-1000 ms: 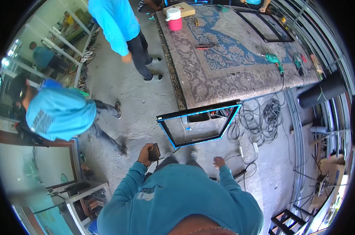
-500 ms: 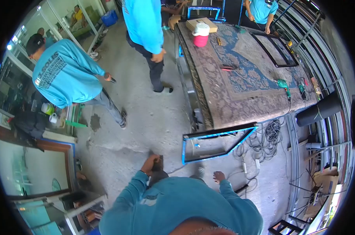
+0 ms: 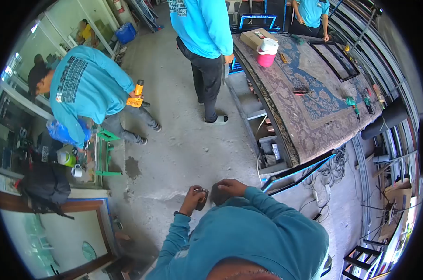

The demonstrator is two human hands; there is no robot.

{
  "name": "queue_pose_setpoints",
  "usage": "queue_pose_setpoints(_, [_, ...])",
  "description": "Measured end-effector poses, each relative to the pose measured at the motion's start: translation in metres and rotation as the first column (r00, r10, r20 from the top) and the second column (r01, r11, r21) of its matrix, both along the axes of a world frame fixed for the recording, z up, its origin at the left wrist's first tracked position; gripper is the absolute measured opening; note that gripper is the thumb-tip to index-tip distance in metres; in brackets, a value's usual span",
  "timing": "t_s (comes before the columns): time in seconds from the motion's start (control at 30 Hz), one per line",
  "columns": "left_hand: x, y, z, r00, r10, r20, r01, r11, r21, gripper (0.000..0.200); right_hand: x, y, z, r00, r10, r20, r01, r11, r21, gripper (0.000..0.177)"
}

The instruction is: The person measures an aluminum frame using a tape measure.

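Note:
In front of my body, my left hand is closed around a small dark brown item, whose kind I cannot tell. Just to the right, my right hand has its fingers bent over a dark grey rounded shape, close to the brown item. Both hands are low over the concrete floor. A blue-edged black frame leans by the table's near end, right of my right hand.
A carpet-covered table carries a pink jug, drills and a black frame. One co-worker bends at left, holding a yellow cordless tool; another stands ahead. Cables lie at right; a green stool stands left.
My view has swung left. My right hand has come in from the right, beside my left hand. The left co-worker bends lower, and a yellow tool now shows in that person's hand.

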State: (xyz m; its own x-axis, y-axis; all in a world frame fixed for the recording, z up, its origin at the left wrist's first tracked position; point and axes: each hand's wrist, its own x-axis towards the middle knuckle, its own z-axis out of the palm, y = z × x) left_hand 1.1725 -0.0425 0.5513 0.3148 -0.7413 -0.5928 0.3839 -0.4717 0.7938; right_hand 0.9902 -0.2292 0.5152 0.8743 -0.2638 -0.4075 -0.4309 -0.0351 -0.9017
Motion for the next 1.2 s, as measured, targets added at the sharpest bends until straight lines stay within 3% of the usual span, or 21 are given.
queue_pose_setpoints(0.13, [0.068,-0.036,-0.002,0.963,-0.184,0.196,0.19,0.982,-0.013,0.065,0.103,-0.026,0.022,1.0,0.028,0.006,-0.028,0.961,0.275,0.036])
queue_pose_setpoints(0.2, [0.112,-0.059,-0.002,0.882,-0.285,0.374,0.287,0.956,0.053,0.069,0.155,-0.045,0.012,0.995,0.097,0.022,-0.099,0.95,0.295,0.038])
queue_pose_setpoints(0.23, [0.136,-0.072,0.0,0.88,-0.28,0.384,0.283,0.958,0.051,0.075,0.183,-0.056,0.005,0.99,0.135,0.03,-0.138,0.942,0.306,0.039])
queue_pose_setpoints(0.4, [0.288,-0.155,-0.025,0.892,-0.304,0.335,0.289,0.953,0.095,0.078,0.339,-0.148,-0.029,0.975,0.221,-0.032,-0.206,0.947,0.246,0.034])
queue_pose_setpoints(0.43, [0.32,-0.173,-0.029,0.838,-0.337,0.429,0.329,0.939,0.096,0.073,0.37,-0.167,-0.029,0.981,0.192,-0.003,-0.18,0.926,0.332,0.026])
queue_pose_setpoints(0.47, [0.346,-0.182,-0.03,0.876,-0.34,0.341,0.331,0.94,0.085,0.069,0.397,-0.184,-0.029,0.981,0.194,-0.019,-0.165,0.88,0.446,0.024])
queue_pose_setpoints(0.57, [0.427,-0.248,0.024,0.927,-0.343,0.152,0.348,0.938,-0.004,0.061,0.471,-0.249,0.004,0.993,0.12,-0.025,-0.07,0.72,0.69,0.02])
queue_pose_setpoints(0.7, [0.53,-0.294,0.047,0.939,-0.28,0.2,0.286,0.958,0.001,0.054,0.572,-0.333,0.063,0.997,0.012,0.081,-0.061,0.771,0.634,0.018])
queue_pose_setpoints(0.8, [0.592,-0.3,0.036,0.949,-0.25,0.189,0.253,0.967,0.009,0.046,0.631,-0.373,0.087,0.972,-0.168,0.163,-0.015,0.649,0.761,0.015])
queue_pose_setpoints(0.87, [0.64,-0.312,0.025,0.968,-0.2,0.15,0.21,0.976,-0.054,0.039,0.674,-0.396,0.093,0.958,-0.206,0.2,-0.002,0.691,0.722,0.011])
queue_pose_setpoints(0.97, [0.725,-0.369,0.038,0.962,-0.26,0.083,0.247,0.958,0.145,0.029,0.749,-0.428,0.085,0.95,-0.232,0.209,0.047,0.77,0.637,0.009])
queue_pose_setpoints(1.07, [0.81,-0.428,-0.016,0.951,-0.232,0.205,0.248,0.967,-0.052,0.028,0.832,-0.458,0.108,0.921,-0.334,0.202,0.155,0.788,0.597,0.006])
queue_pose_setpoints(1.13, [0.864,-0.478,-0.006,0.931,-0.288,0.224,0.316,0.943,-0.1,0.026,0.875,-0.488,0.133,0.888,-0.41,0.207,0.244,0.804,0.542,0.006])
queue_pose_setpoints(1.2, [0.923,-0.547,0.0,0.907,-0.354,0.226,0.388,0.913,-0.128,0.026,0.913,-0.539,0.139,0.883,-0.413,0.225,0.328,0.883,0.334,0.008])
